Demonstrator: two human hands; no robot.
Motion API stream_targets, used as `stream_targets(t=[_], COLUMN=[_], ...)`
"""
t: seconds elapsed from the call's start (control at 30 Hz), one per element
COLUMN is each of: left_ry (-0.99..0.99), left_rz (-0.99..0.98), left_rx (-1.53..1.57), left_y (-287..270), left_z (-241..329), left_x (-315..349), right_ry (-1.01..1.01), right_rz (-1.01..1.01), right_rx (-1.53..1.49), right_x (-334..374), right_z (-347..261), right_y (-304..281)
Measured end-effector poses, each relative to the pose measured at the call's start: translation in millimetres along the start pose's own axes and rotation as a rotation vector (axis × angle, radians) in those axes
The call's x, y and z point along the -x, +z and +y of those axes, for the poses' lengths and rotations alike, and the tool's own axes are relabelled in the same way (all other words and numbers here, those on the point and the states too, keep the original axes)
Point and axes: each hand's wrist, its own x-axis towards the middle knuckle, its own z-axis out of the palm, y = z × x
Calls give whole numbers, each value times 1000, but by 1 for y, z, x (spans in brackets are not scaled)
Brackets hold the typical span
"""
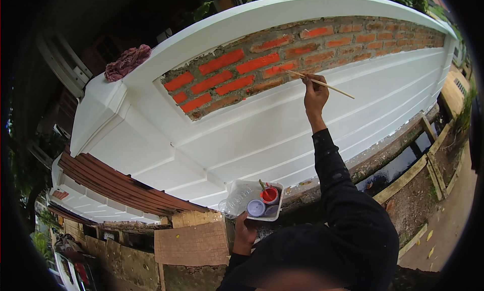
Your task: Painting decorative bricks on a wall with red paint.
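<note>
My right hand is closed round a thin paintbrush with a long, pale wooden handle. Its tip touches a partly orange-red brick in the brick panel of a white wall. Bricks to the left carry bright orange-red paint; those farther right look duller. Low down, my left hand grips the near edge of a white plastic tray. A cup of red paint with a stick in it, a lidded-looking greyish-purple cup and a clear plastic bottle are in the tray.
A crumpled purplish cloth lies on the wall's top at the left. Along the wall's foot runs a ditch with dark water, edged by concrete beams. A paved slab spans the lower left, near brown slats.
</note>
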Motion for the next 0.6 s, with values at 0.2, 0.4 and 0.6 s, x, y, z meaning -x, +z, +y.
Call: stream_targets(t=[0.2, 0.4, 0.6], left_ry=[26, 81, 27], left_rz=[5, 11, 20], left_rx=[53, 76, 81], left_y=[7, -2, 5], left_z=[1, 0, 0], left_x=[8, 15, 15], right_ry=[-90, -251, -480], right_rz=[36, 84, -97], right_rx=[59, 213, 445], right_x=[-6, 7, 26], right_z=[4, -23, -26], right_y=[-12, -21, 6])
